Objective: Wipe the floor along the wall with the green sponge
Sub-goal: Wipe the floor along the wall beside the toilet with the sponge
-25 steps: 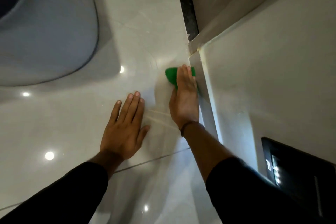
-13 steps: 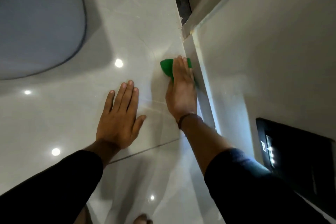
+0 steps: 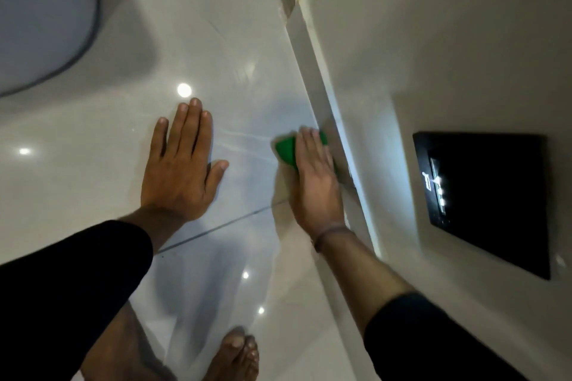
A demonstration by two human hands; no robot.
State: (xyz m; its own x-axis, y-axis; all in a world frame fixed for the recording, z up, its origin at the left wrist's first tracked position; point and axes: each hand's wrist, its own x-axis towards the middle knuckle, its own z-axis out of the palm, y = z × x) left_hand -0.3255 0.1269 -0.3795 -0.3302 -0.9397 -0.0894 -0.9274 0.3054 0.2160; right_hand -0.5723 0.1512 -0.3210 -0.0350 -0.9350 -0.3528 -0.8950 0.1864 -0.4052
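Scene: a person crouches over a glossy pale tiled floor, seen from above, both arms in black sleeves.
Right hand: pressed flat, palm down, on the green sponge, fingers straight and together rather than curled around it; a thin dark band circles the wrist.
Sponge position: on the floor, at the foot of the wall, its right side against the pale skirting strip; green shows past the fingertips and to the left of the hand, the rest is covered.
Left hand: empty and spread flat on the tile, thumb out to the right, well apart from the sponge.
Floor: ceiling lights glint as bright spots; a dark grout line runs between the two wrists; faint pale streaks cross the tile between the hands.
Wall fixture: a black panel with small lit marks is set into the wall, right of the right forearm.
Far left: a large rounded grey-white object, too blurred to identify.
Bottom edge: bare toes of one foot on the tile.
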